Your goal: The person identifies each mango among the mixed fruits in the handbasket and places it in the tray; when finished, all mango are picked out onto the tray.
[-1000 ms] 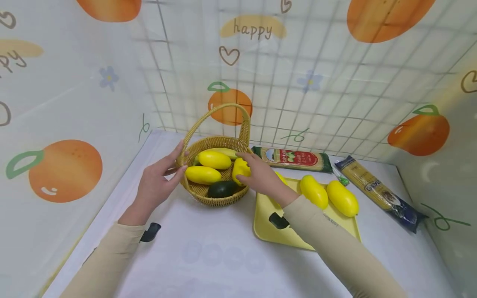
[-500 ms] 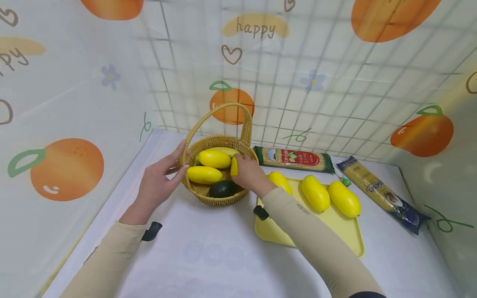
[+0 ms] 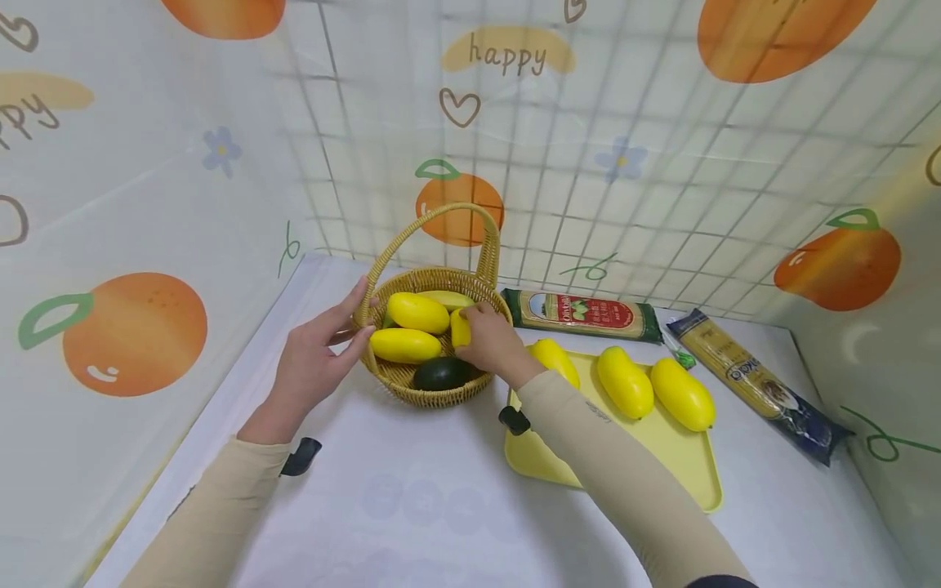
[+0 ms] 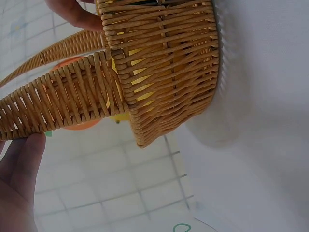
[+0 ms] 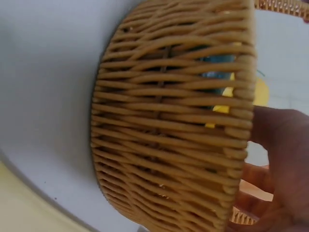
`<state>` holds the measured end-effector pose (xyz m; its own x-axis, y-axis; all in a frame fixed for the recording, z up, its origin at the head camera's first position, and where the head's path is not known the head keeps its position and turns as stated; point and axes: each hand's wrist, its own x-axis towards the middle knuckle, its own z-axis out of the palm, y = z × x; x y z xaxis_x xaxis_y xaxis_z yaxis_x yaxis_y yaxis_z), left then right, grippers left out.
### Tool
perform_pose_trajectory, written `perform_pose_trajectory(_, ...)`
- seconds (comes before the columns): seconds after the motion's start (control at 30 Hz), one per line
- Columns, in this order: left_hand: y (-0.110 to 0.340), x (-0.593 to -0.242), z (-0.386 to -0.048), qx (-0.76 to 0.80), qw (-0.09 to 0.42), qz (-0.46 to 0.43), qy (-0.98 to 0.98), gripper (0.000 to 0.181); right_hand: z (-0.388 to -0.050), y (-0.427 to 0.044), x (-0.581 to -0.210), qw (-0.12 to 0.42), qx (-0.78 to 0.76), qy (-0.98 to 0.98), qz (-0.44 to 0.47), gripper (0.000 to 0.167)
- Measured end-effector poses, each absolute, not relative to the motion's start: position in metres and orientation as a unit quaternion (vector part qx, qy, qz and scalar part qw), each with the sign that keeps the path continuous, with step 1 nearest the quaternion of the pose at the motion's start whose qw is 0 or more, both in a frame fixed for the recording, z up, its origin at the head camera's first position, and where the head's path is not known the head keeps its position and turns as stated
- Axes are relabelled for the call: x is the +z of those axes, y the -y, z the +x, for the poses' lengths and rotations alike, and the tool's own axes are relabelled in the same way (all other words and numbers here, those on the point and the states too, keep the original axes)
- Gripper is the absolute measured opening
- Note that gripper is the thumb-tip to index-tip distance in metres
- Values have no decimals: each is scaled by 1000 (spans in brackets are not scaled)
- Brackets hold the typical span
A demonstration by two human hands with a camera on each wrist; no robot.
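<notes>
Right hand [image 3: 494, 343] grips yellow fruit [image 3: 459, 328] in wicker basket [image 3: 441, 398]; left hand [image 3: 312, 359] pinches handle [image 3: 488, 255]. Likely arranging step; next calls for clean release.

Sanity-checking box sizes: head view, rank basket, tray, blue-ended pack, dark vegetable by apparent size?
1. Basket and tray: too close to rank; the right sleeve hides part of the tray.
2. Blue-ended pack.
3. Dark vegetable.

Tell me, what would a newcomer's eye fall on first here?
Probably the wicker basket, with the left hand holding its handle and the right hand gripping a yellow item inside. Three plump, mango-like fruits lie on the tray to its right. Large printed oranges stand out on the pale backdrop.
</notes>
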<state>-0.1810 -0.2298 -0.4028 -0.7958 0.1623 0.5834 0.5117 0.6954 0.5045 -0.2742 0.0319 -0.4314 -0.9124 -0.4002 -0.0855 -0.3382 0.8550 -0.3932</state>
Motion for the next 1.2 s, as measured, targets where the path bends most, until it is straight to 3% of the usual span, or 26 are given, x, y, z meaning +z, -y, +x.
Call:
perform_pose_trajectory(0.43,231,-402,-183,-336,264,-192,883,78,-248,-57,-412,40,-319,-922,-214,60)
perform_pose_trajectory(0.8,231,-403,-182,-335,264,-190,884,79,-206,-101,-401,13,-362,-905,-225,60)
perform_pose_trajectory(1.2,230,-403,-182,-329,272,-195,883,78,-162,-154,-421,0,-351,-914,-202,61)
